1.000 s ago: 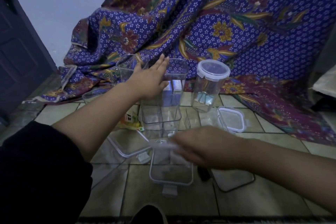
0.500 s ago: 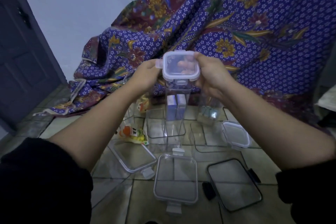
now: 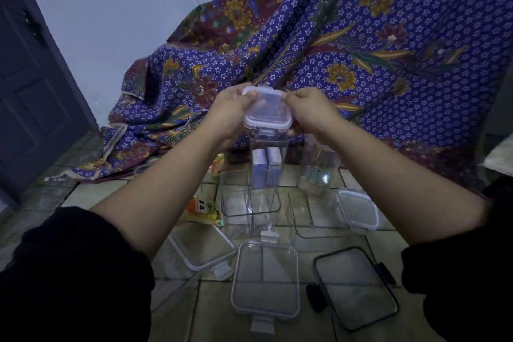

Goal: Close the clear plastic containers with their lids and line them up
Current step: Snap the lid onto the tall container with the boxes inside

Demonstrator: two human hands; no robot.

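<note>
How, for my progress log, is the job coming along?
Done: only the small box on the right looks lidded. In hand: the left hand and right hand grip a lid on the tall container, held up. Left: two open tubs and three loose lids lie on the floor; nothing is lined up yet.

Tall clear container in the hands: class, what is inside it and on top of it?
Inside stand two pale boxes, side by side. A white-rimmed lid sits on top, gripped by the left hand and right hand. Hands cover its side edges.
</note>
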